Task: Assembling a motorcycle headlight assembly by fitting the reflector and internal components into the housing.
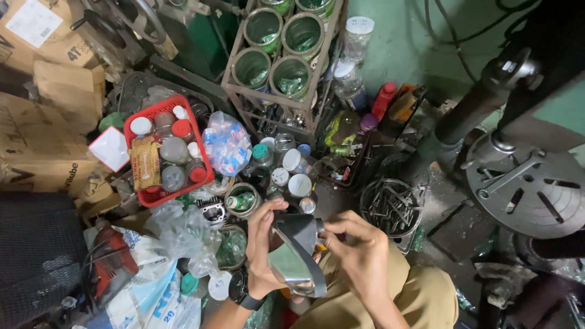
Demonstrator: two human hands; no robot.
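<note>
You hold a grey mirror housing [295,256] in front of your knees, above the cluttered floor. Your left hand [263,250] grips its left side with curled fingers; your right hand [359,250] pinches its top edge. A red basket [139,198] of bottles stands well apart

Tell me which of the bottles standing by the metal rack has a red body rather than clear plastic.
It is the red bottle just right of the metal rack, against the green floor. The bottles above and left of it are clear plastic with white caps.
</note>
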